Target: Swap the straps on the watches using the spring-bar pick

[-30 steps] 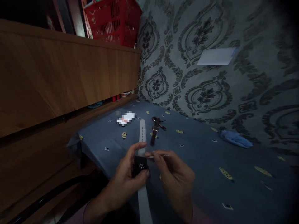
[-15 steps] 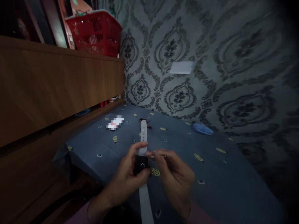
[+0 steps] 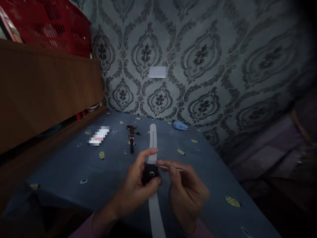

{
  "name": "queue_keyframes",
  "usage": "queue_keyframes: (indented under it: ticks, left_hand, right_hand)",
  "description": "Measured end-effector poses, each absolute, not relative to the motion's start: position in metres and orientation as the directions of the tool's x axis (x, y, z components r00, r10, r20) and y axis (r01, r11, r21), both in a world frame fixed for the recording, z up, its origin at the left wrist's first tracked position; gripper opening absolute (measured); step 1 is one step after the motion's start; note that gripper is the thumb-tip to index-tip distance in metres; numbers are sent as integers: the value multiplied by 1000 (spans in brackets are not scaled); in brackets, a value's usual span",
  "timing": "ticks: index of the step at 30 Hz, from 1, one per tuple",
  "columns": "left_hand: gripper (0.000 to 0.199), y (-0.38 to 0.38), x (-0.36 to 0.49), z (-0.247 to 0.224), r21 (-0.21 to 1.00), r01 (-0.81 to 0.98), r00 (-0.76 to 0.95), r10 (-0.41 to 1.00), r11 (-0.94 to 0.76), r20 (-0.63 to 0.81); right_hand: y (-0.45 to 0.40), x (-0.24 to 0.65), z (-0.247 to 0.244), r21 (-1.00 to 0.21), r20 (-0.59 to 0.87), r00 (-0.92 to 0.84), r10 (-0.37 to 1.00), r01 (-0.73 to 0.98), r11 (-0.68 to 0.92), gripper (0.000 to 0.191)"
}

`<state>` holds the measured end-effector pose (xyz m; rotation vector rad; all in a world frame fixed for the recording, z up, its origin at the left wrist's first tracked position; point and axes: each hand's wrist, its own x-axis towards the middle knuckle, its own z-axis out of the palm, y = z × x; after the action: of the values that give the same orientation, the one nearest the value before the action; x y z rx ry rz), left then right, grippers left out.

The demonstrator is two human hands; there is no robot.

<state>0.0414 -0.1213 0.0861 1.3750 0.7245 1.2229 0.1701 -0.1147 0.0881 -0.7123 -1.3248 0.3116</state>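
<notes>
My left hand (image 3: 138,185) grips a smartwatch (image 3: 150,173) by its dark case, index finger at the far edge and thumb at the near one. Its white strap (image 3: 153,138) stretches out straight, one half away from me and the other down toward the bottom of the view. In my right hand (image 3: 189,191) a thin, pale metal tool (image 3: 177,169) is pinched between thumb and fingers. The tool's tip points left, close to the upper right edge of the case; whether it touches cannot be made out.
A brown-strapped wristwatch (image 3: 131,138) lies on the blue patterned tablecloth (image 3: 111,175), with small dark items at its far end. Further left is a pixelated white item (image 3: 99,136). A crumpled blue cloth or bag (image 3: 180,125) sits near the wall. A red basket (image 3: 56,29) stands on the wooden cabinet (image 3: 49,82).
My view has turned to the right, so the background has shifted left. The brown-strapped watch now shows clear of the white strap. Both hands keep nearly the same hold.
</notes>
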Motion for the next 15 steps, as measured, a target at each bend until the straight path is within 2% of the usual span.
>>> queue_keyframes:
  ticks: [6, 15]
  left_hand:
    - [62, -121, 40, 88, 964, -208, 343, 911, -163, 228]
    - [63, -124, 38, 82, 974, -187, 376, 907, -125, 189]
  right_hand:
    - [-122, 168, 74, -568, 810, 307, 499, 197, 800, 17]
    - [-128, 163, 64, -602, 781, 380, 496, 243, 761, 15]
